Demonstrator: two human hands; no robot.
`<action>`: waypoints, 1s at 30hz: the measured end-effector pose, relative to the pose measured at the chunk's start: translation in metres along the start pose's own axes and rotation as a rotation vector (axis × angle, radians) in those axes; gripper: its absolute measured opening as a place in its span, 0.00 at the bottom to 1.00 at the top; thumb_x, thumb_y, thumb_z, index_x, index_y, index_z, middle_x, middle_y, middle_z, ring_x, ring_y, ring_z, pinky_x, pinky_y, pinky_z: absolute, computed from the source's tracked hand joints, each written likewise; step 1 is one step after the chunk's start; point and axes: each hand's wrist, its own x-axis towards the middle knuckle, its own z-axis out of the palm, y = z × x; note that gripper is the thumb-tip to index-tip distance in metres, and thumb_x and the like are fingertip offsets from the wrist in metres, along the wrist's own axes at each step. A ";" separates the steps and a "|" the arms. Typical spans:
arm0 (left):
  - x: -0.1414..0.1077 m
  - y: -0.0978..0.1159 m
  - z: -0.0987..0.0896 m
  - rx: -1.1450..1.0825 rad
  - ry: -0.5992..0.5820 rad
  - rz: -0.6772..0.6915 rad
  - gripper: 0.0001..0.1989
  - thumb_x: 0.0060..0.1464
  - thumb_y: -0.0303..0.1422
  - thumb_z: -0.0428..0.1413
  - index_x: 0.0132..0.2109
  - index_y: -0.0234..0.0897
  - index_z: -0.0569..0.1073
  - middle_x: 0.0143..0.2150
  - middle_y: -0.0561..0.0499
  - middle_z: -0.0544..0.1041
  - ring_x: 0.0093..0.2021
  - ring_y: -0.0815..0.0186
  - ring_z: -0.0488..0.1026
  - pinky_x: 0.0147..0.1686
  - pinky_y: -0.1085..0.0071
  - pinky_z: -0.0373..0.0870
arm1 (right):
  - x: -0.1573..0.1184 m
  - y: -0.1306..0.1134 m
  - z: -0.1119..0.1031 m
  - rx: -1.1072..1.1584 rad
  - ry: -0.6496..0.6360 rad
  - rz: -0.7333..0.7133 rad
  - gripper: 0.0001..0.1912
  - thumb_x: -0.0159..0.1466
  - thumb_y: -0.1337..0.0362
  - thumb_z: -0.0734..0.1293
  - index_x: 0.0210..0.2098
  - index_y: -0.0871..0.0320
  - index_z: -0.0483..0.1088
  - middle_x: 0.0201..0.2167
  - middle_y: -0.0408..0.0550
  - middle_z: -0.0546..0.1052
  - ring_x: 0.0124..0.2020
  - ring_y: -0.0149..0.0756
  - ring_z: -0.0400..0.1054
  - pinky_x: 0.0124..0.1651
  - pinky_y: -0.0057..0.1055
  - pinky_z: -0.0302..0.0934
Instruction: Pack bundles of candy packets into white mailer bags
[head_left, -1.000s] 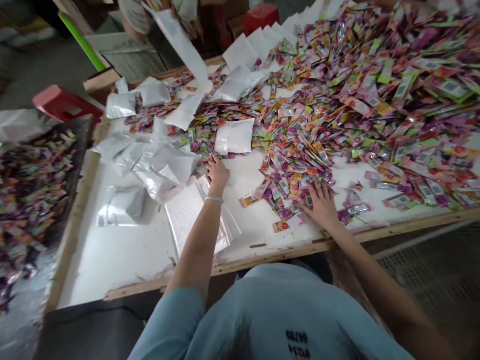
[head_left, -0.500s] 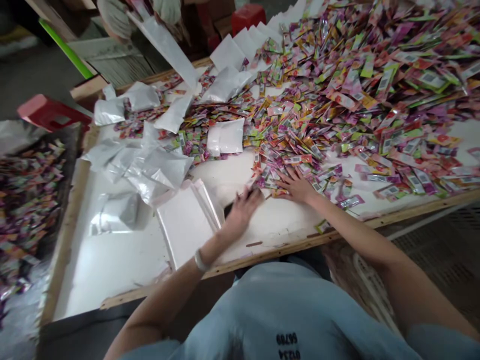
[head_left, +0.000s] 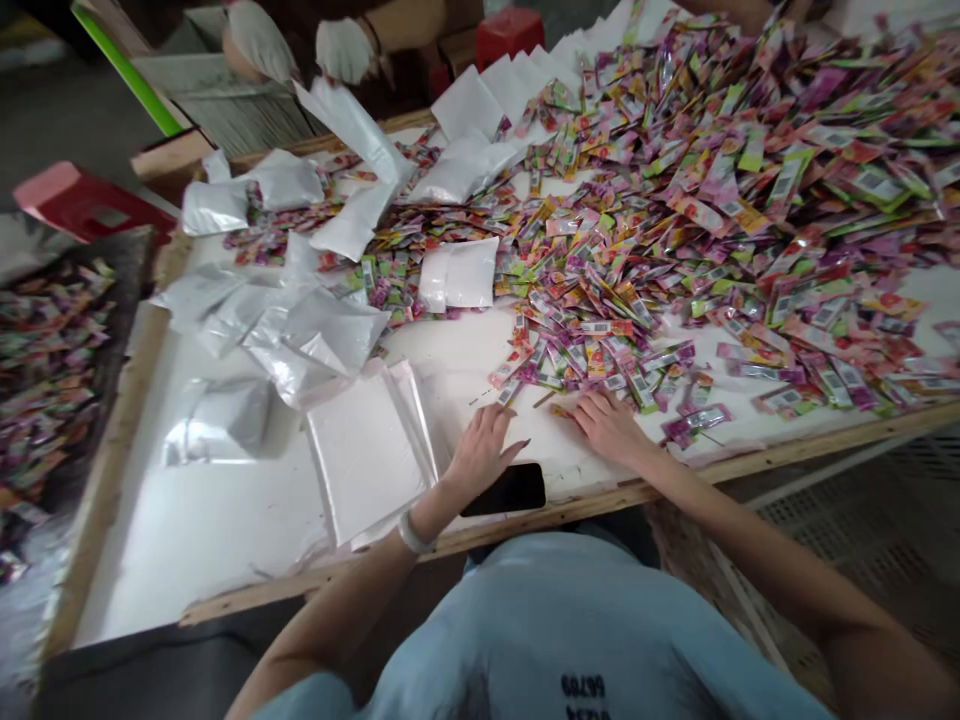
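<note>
At the near edge of the white, wood-rimmed worktop (head_left: 202, 540), the left hand (head_left: 480, 446), thumb and fingers apart, partly hides a flat black phone (head_left: 525, 488). Whether the right hand (head_left: 609, 427) grips anything, I cannot tell. Small glossy multicoloured packets (head_left: 697, 205) heap toward the far-right corner, cut off.

"Where can the left hand (head_left: 480, 450) pass?"
"Forward-left, over white tabletop (head_left: 450, 345) between the flat white mailers (head_left: 367, 450) and the sachet heap (head_left: 675, 220)."
"What blocks it?"
"The white pouch (head_left: 459, 275) at the far end; just rightward, a black smartphone (head_left: 521, 488)."
</note>
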 end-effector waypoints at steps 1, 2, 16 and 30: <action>0.003 -0.001 -0.003 -0.024 -0.020 -0.033 0.19 0.67 0.42 0.57 0.56 0.33 0.74 0.55 0.36 0.75 0.57 0.48 0.74 0.56 0.52 0.75 | 0.001 0.001 -0.001 0.011 0.017 0.000 0.12 0.71 0.70 0.62 0.48 0.61 0.77 0.48 0.58 0.79 0.55 0.50 0.68 0.61 0.45 0.60; 0.001 -0.001 -0.006 -0.048 -0.067 -0.031 0.20 0.65 0.44 0.60 0.55 0.34 0.74 0.55 0.37 0.75 0.56 0.49 0.75 0.55 0.53 0.76 | 0.001 0.004 -0.002 0.027 0.035 0.026 0.12 0.71 0.69 0.62 0.47 0.61 0.77 0.47 0.58 0.79 0.53 0.49 0.69 0.59 0.44 0.62; -0.076 0.011 0.004 0.334 -0.154 0.026 0.28 0.67 0.20 0.48 0.69 0.43 0.68 0.69 0.40 0.71 0.62 0.53 0.70 0.58 0.57 0.67 | 0.070 -0.009 0.003 0.290 -0.102 0.309 0.16 0.73 0.71 0.56 0.56 0.64 0.68 0.46 0.62 0.78 0.47 0.50 0.72 0.51 0.43 0.65; 0.054 -0.029 0.003 0.091 0.053 -0.074 0.38 0.61 0.30 0.58 0.74 0.32 0.54 0.71 0.32 0.64 0.69 0.46 0.62 0.65 0.51 0.65 | 0.065 0.019 -0.025 0.503 -0.101 0.269 0.12 0.72 0.67 0.55 0.53 0.58 0.63 0.36 0.53 0.77 0.34 0.46 0.72 0.40 0.41 0.67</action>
